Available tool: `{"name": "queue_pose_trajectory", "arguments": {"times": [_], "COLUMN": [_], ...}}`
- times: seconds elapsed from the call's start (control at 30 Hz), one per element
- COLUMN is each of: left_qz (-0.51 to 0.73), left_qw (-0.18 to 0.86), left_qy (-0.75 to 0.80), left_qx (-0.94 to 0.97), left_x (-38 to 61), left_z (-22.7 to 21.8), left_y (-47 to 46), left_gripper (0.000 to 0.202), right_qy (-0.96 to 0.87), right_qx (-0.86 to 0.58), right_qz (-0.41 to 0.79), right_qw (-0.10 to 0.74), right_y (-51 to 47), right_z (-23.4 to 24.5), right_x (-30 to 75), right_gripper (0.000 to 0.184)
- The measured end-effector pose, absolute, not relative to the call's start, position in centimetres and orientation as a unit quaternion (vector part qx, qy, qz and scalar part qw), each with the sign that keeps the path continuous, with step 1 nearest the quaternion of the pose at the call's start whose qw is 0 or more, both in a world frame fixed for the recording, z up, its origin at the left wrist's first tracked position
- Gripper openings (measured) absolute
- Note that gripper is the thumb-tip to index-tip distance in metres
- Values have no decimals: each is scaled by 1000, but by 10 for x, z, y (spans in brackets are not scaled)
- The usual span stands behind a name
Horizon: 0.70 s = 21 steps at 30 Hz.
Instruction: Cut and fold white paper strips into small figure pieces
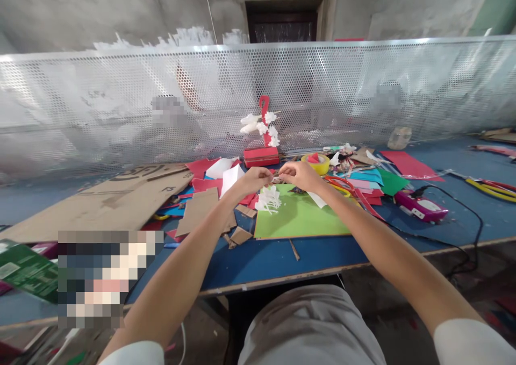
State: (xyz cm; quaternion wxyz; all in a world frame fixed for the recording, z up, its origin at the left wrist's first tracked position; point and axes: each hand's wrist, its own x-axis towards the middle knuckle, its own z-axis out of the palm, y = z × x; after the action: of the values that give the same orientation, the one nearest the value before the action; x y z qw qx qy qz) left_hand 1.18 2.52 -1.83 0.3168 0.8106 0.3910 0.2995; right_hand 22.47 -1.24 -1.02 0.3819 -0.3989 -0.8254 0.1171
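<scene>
My left hand (256,180) and my right hand (299,174) come close together above the back edge of a lime-green sheet (306,223). Both have their fingers pinched around something small and pale between them, too small to make out. Below my left hand, fringed white paper cutouts (268,200) lie on the sheet's left side. A folded white paper strip (317,199) pokes out beside my right forearm. Behind the hands stands a red hooked paper figure (265,119) with white paper flowers (273,136), on a red box (261,156).
Flat cardboard (100,204) covers the table's left. A yellow tape roll (321,165) sits behind my right hand. To the right lie a purple device (421,206) with a black cable, yellow-handled scissors (489,188) and a red sheet (411,164). A perforated metal screen (226,85) closes the back.
</scene>
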Motion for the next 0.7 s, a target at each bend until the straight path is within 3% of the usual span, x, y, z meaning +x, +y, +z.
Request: {"name": "queue_pose_trajectory", "arguments": {"times": [0.37, 0.7], "left_qz": [313, 316], "left_qw": [357, 319], "left_qy": [383, 402], "left_qx": [792, 798], "left_x": [14, 15], "left_z": [-11, -8], "left_y": [16, 14], "left_gripper": [26, 21], "right_qy": [-831, -837], "right_qx": [-387, -391], "right_qz": [67, 87], "right_qw": [393, 373], "right_y": [-7, -9], "right_z": [-13, -11], "right_x": [225, 225], "right_gripper": [11, 17]}}
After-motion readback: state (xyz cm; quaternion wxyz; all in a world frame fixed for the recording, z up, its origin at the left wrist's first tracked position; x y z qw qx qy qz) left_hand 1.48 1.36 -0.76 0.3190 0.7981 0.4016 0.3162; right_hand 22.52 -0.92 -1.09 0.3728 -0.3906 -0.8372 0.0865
